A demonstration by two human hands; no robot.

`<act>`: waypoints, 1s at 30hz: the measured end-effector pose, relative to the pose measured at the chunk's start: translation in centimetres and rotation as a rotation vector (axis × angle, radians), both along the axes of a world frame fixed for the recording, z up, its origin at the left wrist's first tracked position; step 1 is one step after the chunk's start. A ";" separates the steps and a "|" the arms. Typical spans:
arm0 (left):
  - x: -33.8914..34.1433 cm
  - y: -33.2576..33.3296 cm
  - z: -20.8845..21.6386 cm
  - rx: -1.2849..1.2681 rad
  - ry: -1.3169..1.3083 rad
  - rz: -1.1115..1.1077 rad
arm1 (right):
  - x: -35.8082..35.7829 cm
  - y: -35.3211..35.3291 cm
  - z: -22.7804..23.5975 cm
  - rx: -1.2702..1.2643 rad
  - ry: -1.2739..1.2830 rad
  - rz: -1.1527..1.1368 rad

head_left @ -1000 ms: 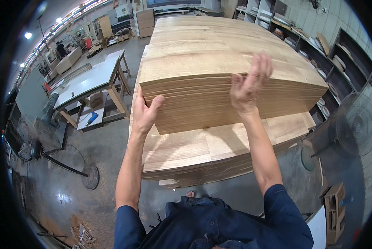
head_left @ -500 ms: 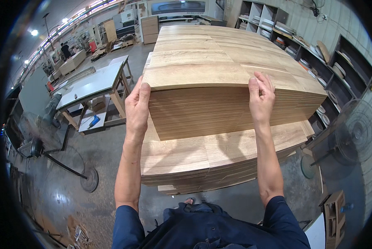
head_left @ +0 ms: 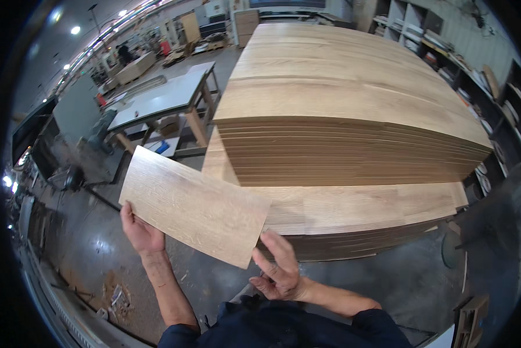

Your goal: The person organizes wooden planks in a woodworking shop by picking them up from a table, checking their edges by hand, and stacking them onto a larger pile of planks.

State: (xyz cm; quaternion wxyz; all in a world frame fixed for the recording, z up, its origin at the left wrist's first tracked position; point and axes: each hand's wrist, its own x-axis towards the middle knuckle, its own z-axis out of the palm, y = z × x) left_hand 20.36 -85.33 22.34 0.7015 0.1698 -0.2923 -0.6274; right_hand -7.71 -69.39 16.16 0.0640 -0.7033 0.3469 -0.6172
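Observation:
A rectangular light wood-grain board (head_left: 193, 206) is held tilted in the air, in front of the left part of the stacks. My left hand (head_left: 141, 230) grips its lower left edge, thumb on the near side and fingers hidden beneath. At the board's right end is my right hand (head_left: 280, 269), fingers apart and fingertips close to the edge; whether they touch it I cannot tell. Beyond lies a tall stack of matching boards (head_left: 353, 95), its brown layered edges facing me. It rests on a wider, lower stack of boards (head_left: 353, 211).
A white-topped workbench (head_left: 161, 98) stands left, with a blue power tool (head_left: 163, 147) on its lower shelf. A floor fan (head_left: 69, 174) is at the left, and dark shelving (head_left: 458, 75) with stacked pieces runs along the right. Scraps (head_left: 119, 298) lie on the floor.
Both hands have left the front edge of the top stack and come toward me. A single board is now in my left hand, lifted left of the stack. The view has shifted left.

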 end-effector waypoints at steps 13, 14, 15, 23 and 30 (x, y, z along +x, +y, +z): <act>4.9 -4.4 -5.1 0.342 -0.037 -0.128 | 14.9 -2.0 -5.4 0.114 0.096 -0.083; 5.8 -4.4 -5.4 0.350 -0.057 -0.142 | 16.8 -3.2 -5.4 0.118 0.078 -0.118; 7.1 -4.4 -5.8 0.365 -0.082 -0.160 | 18.6 -4.2 -5.6 0.122 0.080 -0.120; 22.9 -12.4 -9.3 0.306 -0.150 -0.201 | 30.9 -11.5 -6.2 0.364 -0.076 -0.039; 25.6 -21.7 -12.6 0.347 -0.217 -0.251 | 32.3 -17.2 -6.8 0.537 -0.140 -0.156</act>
